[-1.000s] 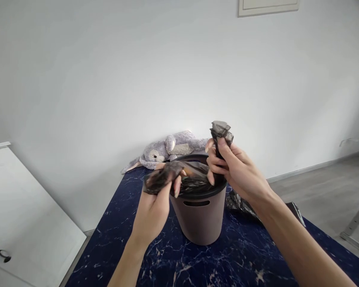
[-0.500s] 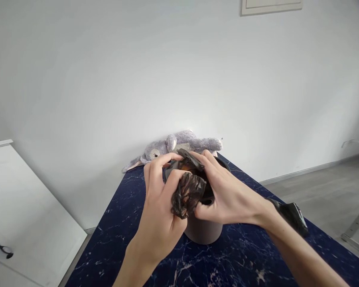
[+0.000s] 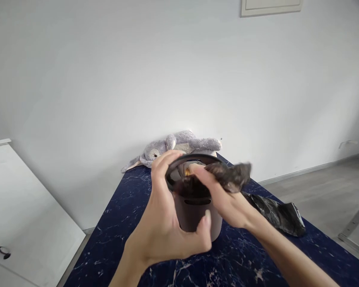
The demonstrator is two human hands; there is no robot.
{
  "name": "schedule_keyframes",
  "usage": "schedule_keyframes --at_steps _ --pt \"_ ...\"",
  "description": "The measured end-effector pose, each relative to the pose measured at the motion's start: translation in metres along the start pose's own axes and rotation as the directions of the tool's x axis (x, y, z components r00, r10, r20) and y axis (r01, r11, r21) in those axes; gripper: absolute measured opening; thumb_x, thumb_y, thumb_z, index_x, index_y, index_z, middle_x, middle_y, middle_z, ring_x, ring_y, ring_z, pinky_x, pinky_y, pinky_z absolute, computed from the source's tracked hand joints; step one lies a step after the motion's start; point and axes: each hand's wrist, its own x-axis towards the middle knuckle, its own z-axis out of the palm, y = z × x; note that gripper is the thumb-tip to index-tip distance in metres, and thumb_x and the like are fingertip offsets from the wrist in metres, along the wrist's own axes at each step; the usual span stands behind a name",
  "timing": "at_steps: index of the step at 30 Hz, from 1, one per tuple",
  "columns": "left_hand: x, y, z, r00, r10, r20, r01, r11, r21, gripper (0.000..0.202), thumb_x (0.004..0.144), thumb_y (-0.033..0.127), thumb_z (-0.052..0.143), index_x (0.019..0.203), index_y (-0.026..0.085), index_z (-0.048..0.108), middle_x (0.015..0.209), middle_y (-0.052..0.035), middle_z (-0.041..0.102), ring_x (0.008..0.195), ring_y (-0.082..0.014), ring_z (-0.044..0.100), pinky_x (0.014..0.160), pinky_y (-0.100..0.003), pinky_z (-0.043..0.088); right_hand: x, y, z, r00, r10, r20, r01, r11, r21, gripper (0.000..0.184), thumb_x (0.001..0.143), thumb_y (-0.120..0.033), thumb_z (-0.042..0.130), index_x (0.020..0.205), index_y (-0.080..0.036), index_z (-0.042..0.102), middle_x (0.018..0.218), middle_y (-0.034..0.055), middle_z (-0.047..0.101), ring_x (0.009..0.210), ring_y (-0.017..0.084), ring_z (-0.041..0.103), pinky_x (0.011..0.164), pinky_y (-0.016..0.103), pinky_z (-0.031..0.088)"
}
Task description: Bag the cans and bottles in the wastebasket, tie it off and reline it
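Note:
A small grey-brown bin (image 3: 217, 227) with a dark rim and a slot in its front stands on the blue marbled table. My left hand (image 3: 166, 223) is curved around its left side, fingers at the rim and thumb across the front. Over the right part of the rim, my right hand (image 3: 223, 195) is closed on a crumpled black plastic bag (image 3: 233, 175), blurred by motion. Part of the bag hangs at the bin's mouth. Something with a yellow-orange patch shows inside the bin; its kind is unclear.
A grey plush rabbit (image 3: 182, 139) lies behind the bin against the white wall. To the right, a black plastic roll or folded bag (image 3: 283, 215) lies near the edge of the table (image 3: 119, 223). A white cabinet (image 3: 26, 211) stands at left.
My right hand has drawn the black bag up and to the right. My left hand has let go of the bag and moved onto the bin, whose rim and front slot now show.

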Motion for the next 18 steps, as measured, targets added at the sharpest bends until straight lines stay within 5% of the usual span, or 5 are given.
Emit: schedule_keyframes --at_steps 3,9,14,18 --pt "-0.001 -0.012 0.005 0.99 -0.109 0.088 0.118 0.988 -0.101 0.1 0.076 0.017 0.075 0.156 0.03 0.017 0.147 -0.0144 0.048 0.144 -0.0344 0.048 0.121 -0.055 0.044 -0.003 -0.004 -0.002 0.99 0.121 -0.074 -0.111 0.985 0.131 0.048 0.107 -0.059 0.041 0.086 -0.023 0.066 0.088 0.0046 0.072 0.092 0.025 0.07 0.085 0.036 0.06" --pt "-0.002 -0.015 0.021 0.965 -0.259 0.039 0.262 0.956 -0.135 0.067 0.087 0.019 0.073 0.139 0.032 0.033 0.133 -0.0075 0.06 0.12 -0.0235 0.065 0.098 -0.039 0.055 -0.004 -0.002 -0.007 0.995 0.022 -0.099 -0.015 0.998 0.067 0.04 0.107 -0.055 0.051 0.092 -0.023 0.069 0.093 0.0043 0.072 0.094 0.023 0.068 0.091 0.036 0.058" --pt "0.005 -0.01 0.02 0.968 -0.238 0.082 0.24 0.971 -0.011 0.008 0.098 0.022 0.061 0.104 0.027 0.059 0.1 -0.0007 0.068 0.096 -0.0202 0.062 0.091 -0.039 0.049 -0.001 -0.002 -0.022 1.0 -0.008 0.016 0.008 0.999 0.039 0.038 0.105 -0.055 0.057 0.089 -0.023 0.07 0.09 0.0032 0.07 0.092 0.021 0.067 0.09 0.035 0.059" --pt "0.007 -0.011 0.019 0.972 -0.207 0.109 0.211 0.977 -0.028 0.021 0.1 0.012 0.048 0.086 0.024 0.059 0.096 -0.0013 0.065 0.094 -0.02 0.057 0.091 -0.039 0.044 -0.002 -0.007 -0.042 0.974 0.021 0.225 -0.015 0.999 -0.03 0.031 0.108 -0.041 0.057 0.087 -0.022 0.069 0.09 0.0015 0.069 0.087 0.018 0.067 0.087 0.033 0.058"
